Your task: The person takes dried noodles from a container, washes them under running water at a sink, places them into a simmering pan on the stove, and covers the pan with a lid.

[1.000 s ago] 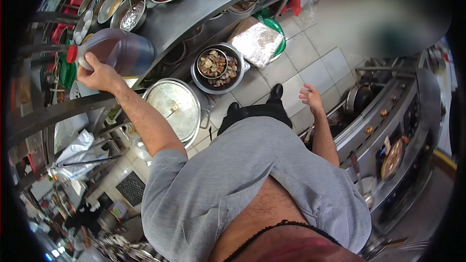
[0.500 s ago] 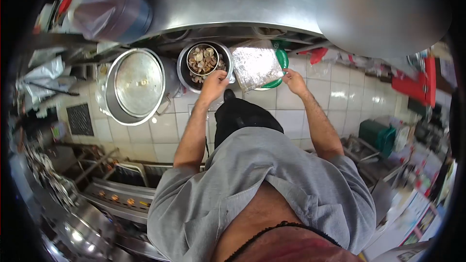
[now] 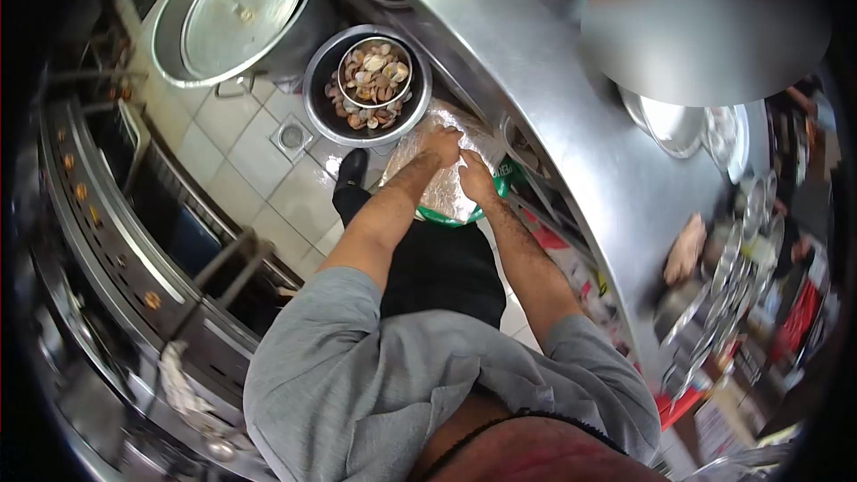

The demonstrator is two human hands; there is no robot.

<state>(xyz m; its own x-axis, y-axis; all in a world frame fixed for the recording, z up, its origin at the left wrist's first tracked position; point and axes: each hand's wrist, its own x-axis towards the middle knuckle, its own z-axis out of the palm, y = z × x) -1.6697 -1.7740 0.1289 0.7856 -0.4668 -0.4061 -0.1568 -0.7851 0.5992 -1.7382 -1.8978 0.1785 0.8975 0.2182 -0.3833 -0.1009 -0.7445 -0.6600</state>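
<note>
A shiny, clear plastic package (image 3: 430,180) with green lettered edges lies low beside the counter, its contents hard to make out. My left hand (image 3: 437,148) is closed on its upper face, fingers curled in at the film. Close beside it, my right hand (image 3: 478,178) also pinches at the plastic, nearly touching the left; the fingertips are partly hidden. Just beyond the package stands a dark-walled metal basin (image 3: 319,107) of clams (image 3: 370,116). Inside that basin sits a smaller metal bowl (image 3: 411,80), filled with more clams.
A large lidded pot (image 3: 170,36) stands on the tiled floor (image 3: 254,145) at upper left, near a floor drain (image 3: 291,137). The steel counter (image 3: 536,98) curves along my right, with metal bowls (image 3: 669,125) on it. A stove (image 3: 125,241) lines the left side.
The view has turned, swinging the counter to the right side. My left hand has left the clam basin's edge for the package. My right hand has come in from the green edge, beside the left.
</note>
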